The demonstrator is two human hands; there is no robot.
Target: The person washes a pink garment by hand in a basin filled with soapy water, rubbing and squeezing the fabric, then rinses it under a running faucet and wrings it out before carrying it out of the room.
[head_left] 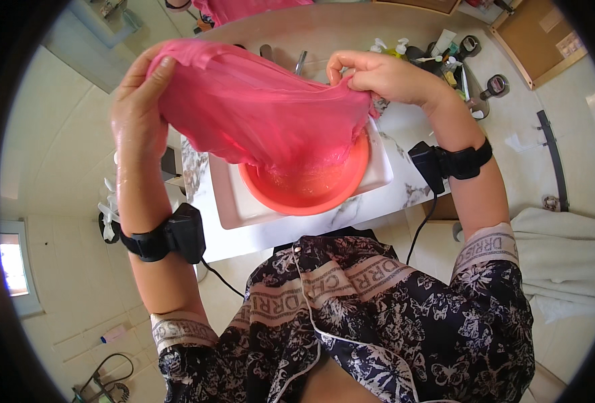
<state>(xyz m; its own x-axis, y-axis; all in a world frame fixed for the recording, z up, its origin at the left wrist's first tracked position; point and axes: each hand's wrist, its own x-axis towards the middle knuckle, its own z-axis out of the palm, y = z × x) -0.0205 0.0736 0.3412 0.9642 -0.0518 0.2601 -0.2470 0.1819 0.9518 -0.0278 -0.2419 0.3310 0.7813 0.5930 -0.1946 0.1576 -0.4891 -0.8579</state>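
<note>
Between my two raised hands a wet pink cloth (pixel 257 107), thin like a garment, is spread out above an orange-red basin (pixel 304 201). My left hand (pixel 139 111) grips its upper left corner, thumb pressed on top. At the cloth's right end, my right hand (pixel 378 77) pinches the edge between thumb and fingers. The lower edge of the cloth hangs into the basin, where some water shows. Under the basin is a white rectangular sink (pixel 233 201). The cloth hides part of the basin's far rim and most of the faucet (pixel 301 62).
A marble-patterned counter (pixel 405 191) surrounds the sink. Bottles and cups crowd a holder (pixel 475 94) at the back right. A mirror (pixel 257 33) stands behind. White towels (pixel 559 248) hang at the right, and white pump bottles (pixel 109 211) stand at the left. Cables run from both forearm bands.
</note>
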